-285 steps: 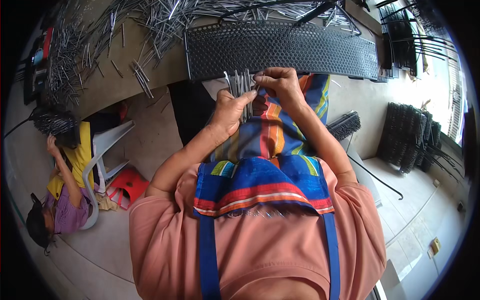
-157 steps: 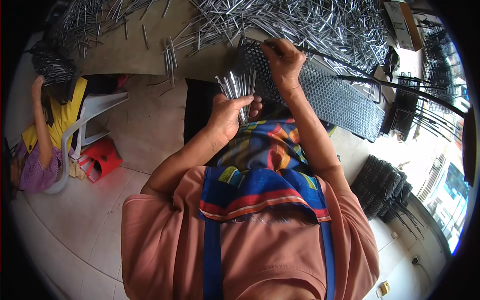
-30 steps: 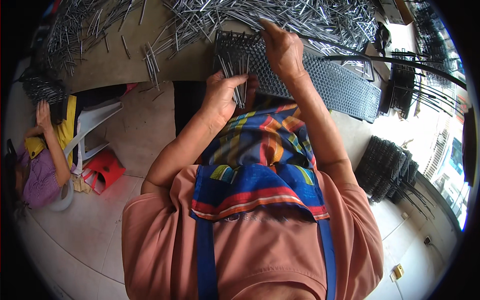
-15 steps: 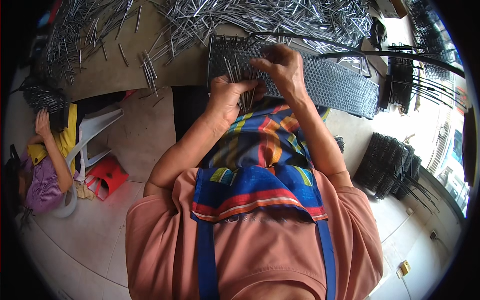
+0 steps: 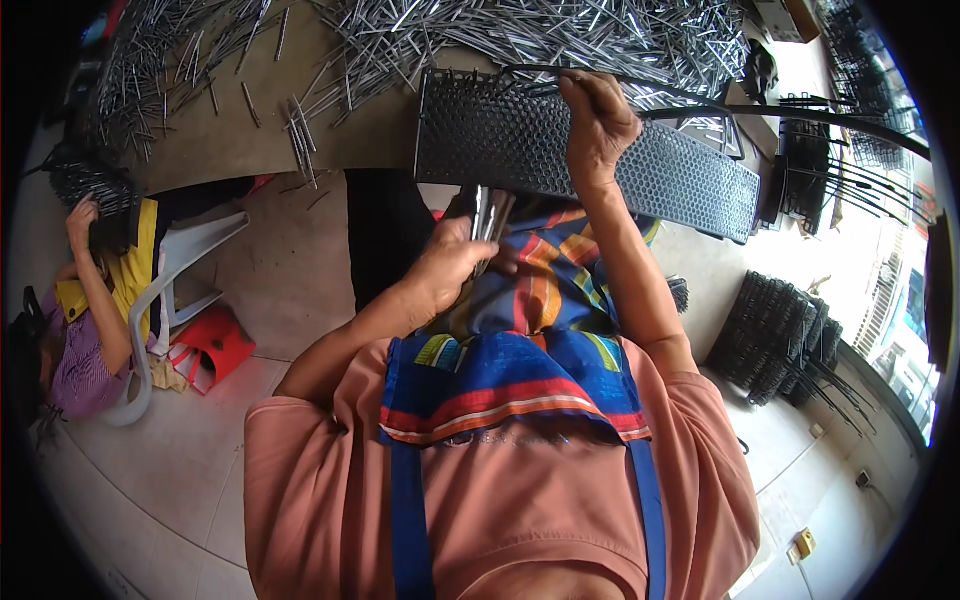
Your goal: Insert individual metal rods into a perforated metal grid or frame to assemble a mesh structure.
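Note:
A long dark panel full of small round holes (image 5: 680, 170) lies across in front of me, its near edge over my lap. My left hand (image 5: 452, 262) is closed around a bundle of thin metal rods (image 5: 486, 212), just below the panel's near edge; the rods are partly blurred. Over the middle of the panel, my right hand (image 5: 603, 125) is closed, its fingertips by the far edge and a thin black bar. Whatever it may hold is hidden. Short rod ends (image 5: 480, 82) stand in a row along the panel's far left edge.
Loose metal rods (image 5: 540, 35) are heaped over the table (image 5: 230, 130) beyond the panel. A curved black bar (image 5: 800, 113) runs off to the right. Black racks (image 5: 775, 335) are stacked on the floor at right. At left, another person's hand (image 5: 82, 220) touches a dark rack near a red bag (image 5: 212, 352).
My left hand has dropped toward my lap with the rods, away from the panel. The right hand has moved right and up to the panel's far edge.

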The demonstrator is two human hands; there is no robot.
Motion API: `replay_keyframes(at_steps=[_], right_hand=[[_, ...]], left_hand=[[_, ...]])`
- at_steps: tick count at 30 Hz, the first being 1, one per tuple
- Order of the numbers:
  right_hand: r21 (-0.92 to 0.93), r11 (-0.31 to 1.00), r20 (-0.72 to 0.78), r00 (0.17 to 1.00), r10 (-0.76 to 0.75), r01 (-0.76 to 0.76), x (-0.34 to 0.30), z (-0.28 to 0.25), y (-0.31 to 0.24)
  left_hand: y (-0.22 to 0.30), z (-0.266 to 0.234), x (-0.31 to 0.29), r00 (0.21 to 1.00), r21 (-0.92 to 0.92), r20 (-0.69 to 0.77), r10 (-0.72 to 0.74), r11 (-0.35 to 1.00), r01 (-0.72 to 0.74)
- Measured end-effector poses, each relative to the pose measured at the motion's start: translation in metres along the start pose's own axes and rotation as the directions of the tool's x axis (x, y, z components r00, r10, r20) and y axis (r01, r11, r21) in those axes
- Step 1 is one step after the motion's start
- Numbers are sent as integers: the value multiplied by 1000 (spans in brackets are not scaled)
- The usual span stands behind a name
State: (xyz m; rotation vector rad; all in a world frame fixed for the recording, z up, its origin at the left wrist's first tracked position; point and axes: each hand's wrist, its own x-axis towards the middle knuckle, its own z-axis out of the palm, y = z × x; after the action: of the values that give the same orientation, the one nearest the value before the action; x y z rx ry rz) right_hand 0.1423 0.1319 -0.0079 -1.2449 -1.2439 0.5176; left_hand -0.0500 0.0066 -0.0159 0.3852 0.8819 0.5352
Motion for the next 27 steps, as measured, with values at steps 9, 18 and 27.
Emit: replay_keyframes(at_steps=[9, 18, 27], right_hand=[[-50, 995, 40, 996, 83, -81, 4, -2, -3], [-290, 957, 123, 992, 15, 21, -6, 11, 2], [-438, 896, 185, 983, 7, 76, 3, 10, -3]], left_hand=[[32, 14, 7, 982, -48, -171, 79, 995, -89], [40, 16, 32, 971, -138, -226, 83, 984, -116], [42, 16, 37, 959, -208, -263, 106, 964, -163]])
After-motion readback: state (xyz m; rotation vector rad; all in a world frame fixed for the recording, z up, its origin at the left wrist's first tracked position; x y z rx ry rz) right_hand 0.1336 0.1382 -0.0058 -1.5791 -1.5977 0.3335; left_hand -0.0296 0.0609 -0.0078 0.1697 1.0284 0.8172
